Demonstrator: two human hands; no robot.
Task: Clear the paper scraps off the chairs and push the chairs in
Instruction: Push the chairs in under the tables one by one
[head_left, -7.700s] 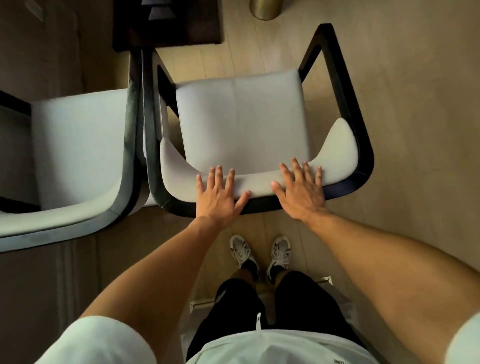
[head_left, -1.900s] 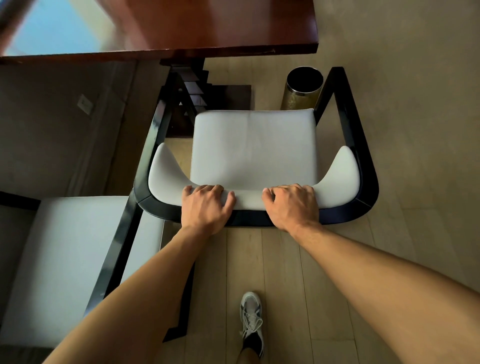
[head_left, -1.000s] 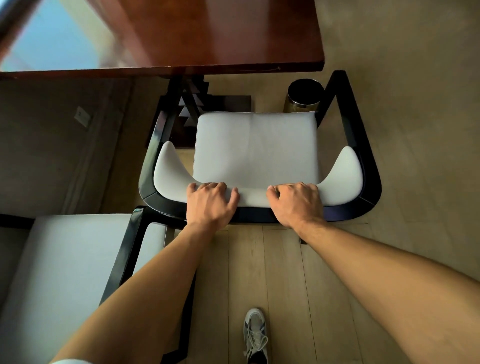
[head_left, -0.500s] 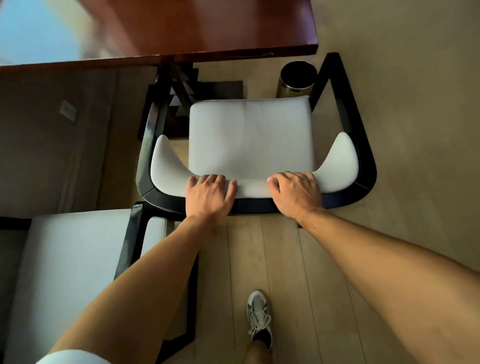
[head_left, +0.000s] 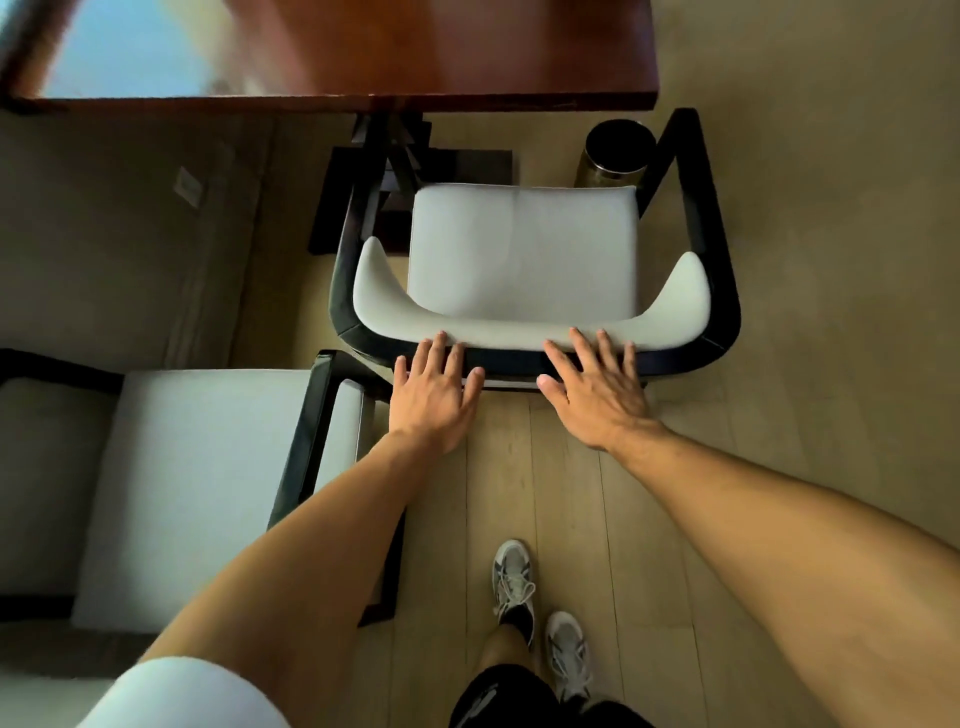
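While the head view looks down past our arms, we note the near chair (head_left: 524, 249) standing square to the table (head_left: 395, 52), its open front toward the table and its curved back toward us. Its pale seat cushion is broader across than deep as seen here, so the long axis runs left to right, parallel to the table edge. The front edge of the seat lies just short of the table edge; the dark pedestal of the table shows beyond the chair's front left corner.

Our left hand (head_left: 434, 395) is spread flat, fingers straight, the fingertips reaching the padded back rail near its left half. Our right hand (head_left: 597, 395) is likewise spread wide, fingertips at the rail's right half, thumb out to the left. Neither hand curls round anything; whether the palms bear on the dark frame we cannot tell.

A second chair (head_left: 197, 483) of the same kind stands at lower left, its dark frame corner just beside the first chair's rear left corner. We see no scraps on either seat.

A dark cylindrical bin (head_left: 615, 153) with a brassy wall stands on the floor by the first chair's front right leg. The floor (head_left: 545, 493) is pale wood planking; a duller tan surface lies at left. Two grey sneakers (head_left: 514, 577) show below
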